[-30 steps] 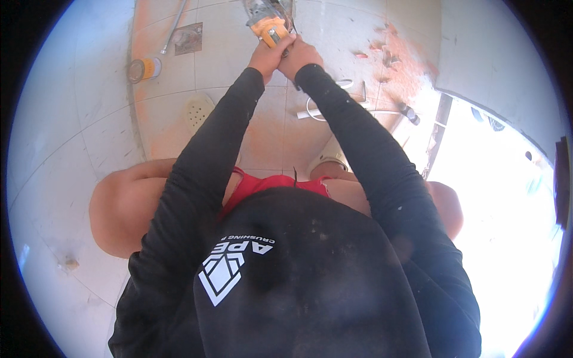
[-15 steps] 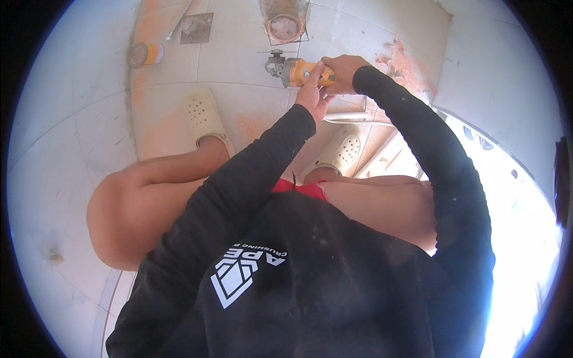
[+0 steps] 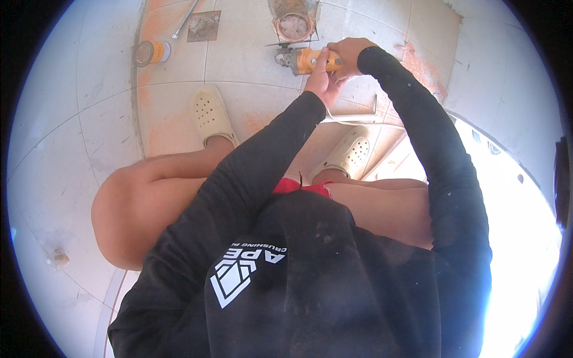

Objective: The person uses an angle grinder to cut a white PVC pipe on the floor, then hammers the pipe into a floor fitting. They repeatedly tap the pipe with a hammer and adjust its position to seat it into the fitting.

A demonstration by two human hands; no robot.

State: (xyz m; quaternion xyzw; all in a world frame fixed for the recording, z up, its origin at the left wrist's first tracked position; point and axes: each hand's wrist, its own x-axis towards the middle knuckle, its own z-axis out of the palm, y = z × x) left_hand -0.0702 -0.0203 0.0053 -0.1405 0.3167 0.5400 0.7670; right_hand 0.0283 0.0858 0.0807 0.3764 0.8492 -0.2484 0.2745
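Observation:
Both my hands are closed on a yellow angle grinder (image 3: 311,60) with a grey metal head pointing left. My left hand (image 3: 325,82) grips the body from the near side, thumb laid along the top. My right hand (image 3: 352,53) wraps round its rear end. The grinder's thin disc (image 3: 291,43), seen nearly edge-on, is at the near edge of a round pipe opening (image 3: 293,27) in the tiled floor. Whether the disc touches the rim, I cannot tell. A pale cord (image 3: 346,122) runs below the hands.
To the far left, a yellow-and-white can (image 3: 153,53) lies beside a square floor cutout (image 3: 203,27) and a metal hose (image 3: 186,19). Cream clogs (image 3: 212,114) are on my feet. Orange dust (image 3: 418,68) marks the tiles at right. A pale wall (image 3: 498,71) stands beyond it.
The grinder has moved away from me, closer to the pipe opening, with both hands still on it. Its disc now shows as a thin line. The whole view has shifted slightly.

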